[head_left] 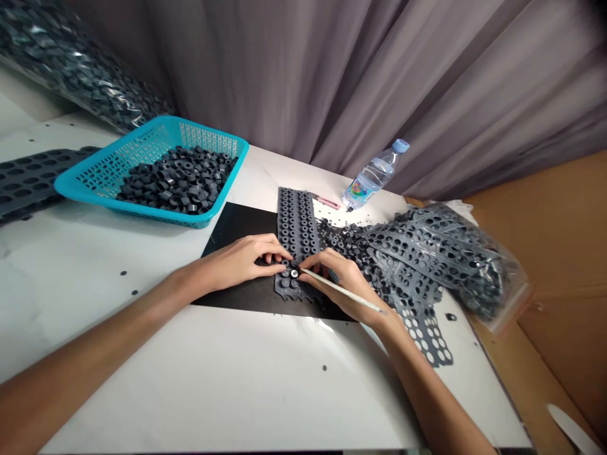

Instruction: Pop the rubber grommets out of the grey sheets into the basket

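Note:
A grey rubber sheet (297, 221) with rows of raised round rings lies on a black mat (241, 287). My left hand (253, 258) rests at its left edge, thumb and forefinger closed on the rings near the lower end. In my right hand (342, 278) is a thin white pen-like stick (348, 293), its tip end at the same rings. A small white-rimmed round spot (294, 273) shows between the fingertips. Right of the sheet, loose black rubber rings (355, 243) lie heaped beside my right hand.
Black rings half fill a turquoise basket (227, 196) at left, by another holed sheet (28, 177) and a full plastic bag (95, 82). A pink cutter (327, 201) and water bottle (372, 177) stand behind. Punched sheets (427, 253) and a clear bag (502, 284) crowd the right.

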A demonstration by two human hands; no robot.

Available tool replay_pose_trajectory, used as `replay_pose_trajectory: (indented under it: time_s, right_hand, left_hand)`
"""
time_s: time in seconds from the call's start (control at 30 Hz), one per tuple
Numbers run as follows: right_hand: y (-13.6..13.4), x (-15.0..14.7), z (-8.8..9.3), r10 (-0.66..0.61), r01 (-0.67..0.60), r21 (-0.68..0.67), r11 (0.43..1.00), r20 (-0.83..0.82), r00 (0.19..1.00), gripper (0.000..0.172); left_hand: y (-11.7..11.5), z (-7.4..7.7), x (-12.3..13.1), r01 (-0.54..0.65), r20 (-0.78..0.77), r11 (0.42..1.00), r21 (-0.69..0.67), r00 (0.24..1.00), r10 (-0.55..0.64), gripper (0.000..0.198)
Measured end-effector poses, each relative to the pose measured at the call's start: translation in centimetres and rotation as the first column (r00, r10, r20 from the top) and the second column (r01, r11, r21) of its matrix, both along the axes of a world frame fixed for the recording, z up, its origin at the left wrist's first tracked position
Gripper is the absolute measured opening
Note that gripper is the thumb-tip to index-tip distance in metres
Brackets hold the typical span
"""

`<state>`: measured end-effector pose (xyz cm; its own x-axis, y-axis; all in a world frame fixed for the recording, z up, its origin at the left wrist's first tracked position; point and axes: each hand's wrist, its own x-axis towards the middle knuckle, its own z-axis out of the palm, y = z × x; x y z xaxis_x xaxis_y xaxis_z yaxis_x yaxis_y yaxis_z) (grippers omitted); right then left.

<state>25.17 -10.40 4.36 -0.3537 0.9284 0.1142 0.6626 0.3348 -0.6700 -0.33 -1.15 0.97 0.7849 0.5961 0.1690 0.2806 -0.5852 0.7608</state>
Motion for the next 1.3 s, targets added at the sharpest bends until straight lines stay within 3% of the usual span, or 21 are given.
replay_pose_trajectory:
  time_s: [0.3,0.5,0.63,0.7,0.77,0.87,0.93,1.1,1.3]
  right_hand:
    - [-0.2,-0.4,0.5,0.08,-0.109,0.127,0.986,0.215,0.973,0.028]
    - [0.0,-0.8,-0.6,0.045,-0.159,0.274,0.948,0.382,0.923,0.026]
    - [0.1,-1.1,-1.1,0.025,-0.147,0.274,0.951,0.403,0.915,0.024]
    - [0.1,-0.9,-1.1,0.006,-0.102,0.251,0.963,0.358,0.934,0.022]
    - [0.3,-0.4,-1.1,-0.108,0.037,0.263,0.964,0.258,0.96,0.023]
    - [0.7,1.0,-0.8,-0.394,0.349,0.319,0.881,0.086,0.915,0.026]
    - [0.8,1.7,-0.5,-0.447,0.416,0.289,0.862,0.048,0.893,0.027]
    - [0.2,1.0,0.6,-0.156,0.149,0.075,0.986,0.101,0.983,0.023]
    - [-0.5,0.1,1.6,0.011,-0.016,0.028,0.999,0.151,0.989,0.02]
  left_hand:
    - [0.1,-0.3,-0.1,-0.001,-0.013,1.0,0.022,1.0,0.001,0.03]
    - [0.0,0.0,-0.1,-0.004,-0.057,0.998,0.065,0.998,0.008,0.032]
    - [-0.1,0.6,0.0,-0.018,-0.096,0.998,0.055,0.995,0.023,0.034]
    - [-0.1,0.8,0.0,-0.014,-0.105,0.999,0.051,0.994,0.019,0.034]
    - [-0.2,0.9,0.1,-0.006,-0.111,0.999,0.051,0.994,0.012,0.034]
    - [-0.3,1.0,0.1,-0.004,-0.127,0.999,0.038,0.992,0.009,0.034]
    - [-0.4,1.0,0.1,-0.003,-0.123,1.0,0.023,0.992,0.006,0.035]
    - [-0.2,0.5,0.1,-0.006,-0.081,1.0,0.006,0.997,0.006,0.035]
    - [-0.2,0.5,0.0,-0.003,-0.075,1.0,0.007,0.997,0.004,0.033]
